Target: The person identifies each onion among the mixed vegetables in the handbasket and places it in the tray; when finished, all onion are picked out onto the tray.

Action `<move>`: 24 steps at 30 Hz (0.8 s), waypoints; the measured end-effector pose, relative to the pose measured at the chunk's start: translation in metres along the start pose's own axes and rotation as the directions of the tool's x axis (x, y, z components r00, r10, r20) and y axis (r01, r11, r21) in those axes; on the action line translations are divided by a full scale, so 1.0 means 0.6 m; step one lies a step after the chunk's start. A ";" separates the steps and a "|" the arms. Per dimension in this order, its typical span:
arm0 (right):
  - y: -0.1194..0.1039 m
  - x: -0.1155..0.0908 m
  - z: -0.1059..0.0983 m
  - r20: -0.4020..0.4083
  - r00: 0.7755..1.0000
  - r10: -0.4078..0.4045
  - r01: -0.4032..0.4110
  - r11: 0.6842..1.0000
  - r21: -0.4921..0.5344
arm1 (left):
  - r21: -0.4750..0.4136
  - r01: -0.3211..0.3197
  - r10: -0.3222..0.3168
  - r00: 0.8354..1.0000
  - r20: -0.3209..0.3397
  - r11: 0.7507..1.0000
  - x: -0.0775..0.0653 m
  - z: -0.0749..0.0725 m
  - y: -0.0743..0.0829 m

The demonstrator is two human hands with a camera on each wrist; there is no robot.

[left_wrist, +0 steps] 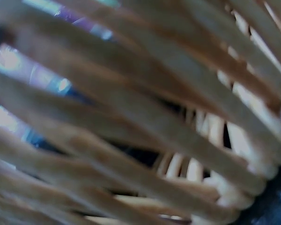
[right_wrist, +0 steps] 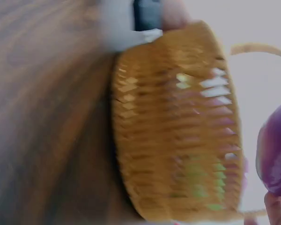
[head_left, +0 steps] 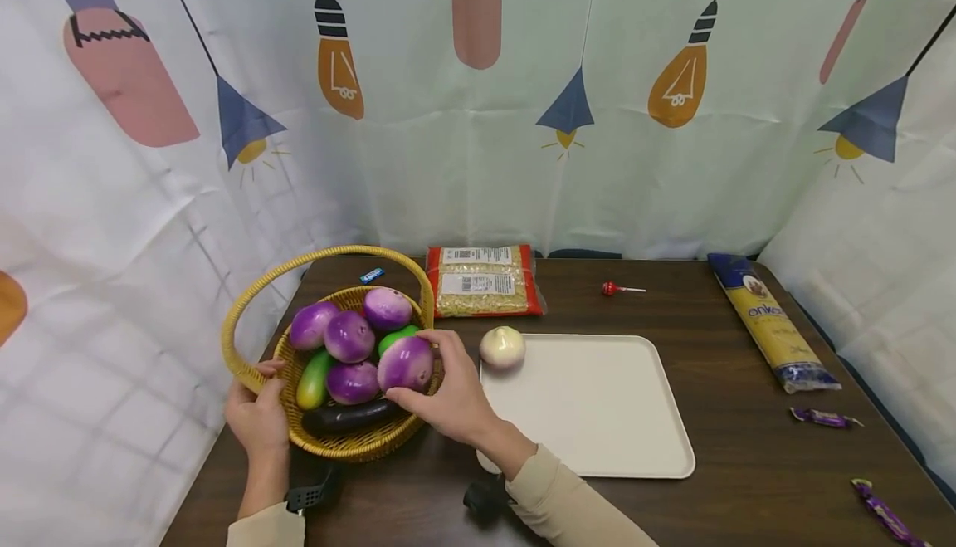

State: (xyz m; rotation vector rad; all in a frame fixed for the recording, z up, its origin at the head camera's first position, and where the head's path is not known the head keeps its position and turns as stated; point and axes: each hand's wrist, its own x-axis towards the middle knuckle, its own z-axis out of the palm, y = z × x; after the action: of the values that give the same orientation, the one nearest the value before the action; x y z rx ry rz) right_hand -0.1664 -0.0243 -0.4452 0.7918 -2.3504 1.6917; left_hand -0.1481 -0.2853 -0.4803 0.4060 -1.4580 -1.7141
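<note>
A yellow woven basket (head_left: 358,446) with a tall hoop handle stands on the left of the table. My left hand (head_left: 257,414) grips its left side at the foot of the handle. My right hand (head_left: 456,389) holds a glossy purple-and-white turnip (head_left: 406,363) over the basket's right side, thumb below and fingers above. Inside the basket lie several similar turnips (head_left: 349,337), a green-yellow vegetable (head_left: 314,381), another green piece (head_left: 396,338) and a long dark eggplant (head_left: 351,417). The left wrist view shows only blurred basket weave (left_wrist: 131,108).
Right of the basket lies a white tray (head_left: 590,406), with a pale turnip (head_left: 503,348) at its back left corner. Behind are a red-edged grain packet (head_left: 485,281), a small blue wrapper (head_left: 372,275) and a red lollipop (head_left: 611,289). A yellow-blue bag (head_left: 773,327) and purple-wrapped candies (head_left: 825,418) lie right.
</note>
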 end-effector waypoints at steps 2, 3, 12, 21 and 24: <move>-0.001 0.001 -0.019 -0.032 0.999 0.024 -0.023 0.998 0.050 | -0.012 0.000 0.000 1.000 0.000 1.000 0.000 0.001 0.000; -0.001 0.001 -0.029 -0.042 0.998 0.040 -0.037 0.997 0.067 | -0.017 0.002 -0.002 1.000 -0.001 1.000 0.000 0.001 0.000; 0.038 -0.013 -0.120 -0.089 0.985 0.150 -0.141 0.985 0.095 | -0.011 0.011 -0.011 1.000 -0.012 1.000 -0.002 0.000 0.001; 0.033 -0.040 -0.206 -0.121 0.964 0.238 -0.232 0.971 0.060 | 0.008 0.013 -0.013 1.000 -0.010 1.000 0.000 0.001 0.002; 0.044 -0.048 -0.228 -0.165 0.957 0.237 -0.235 0.971 0.032 | -0.005 0.017 -0.017 1.000 -0.002 1.000 0.000 0.001 0.001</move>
State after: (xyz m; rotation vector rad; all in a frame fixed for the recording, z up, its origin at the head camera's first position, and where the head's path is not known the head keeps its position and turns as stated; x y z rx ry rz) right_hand -0.1808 0.1166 -0.4300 0.3626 -2.3972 1.7834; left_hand -0.1484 -0.2850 -0.4797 0.4184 -1.4521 -1.7297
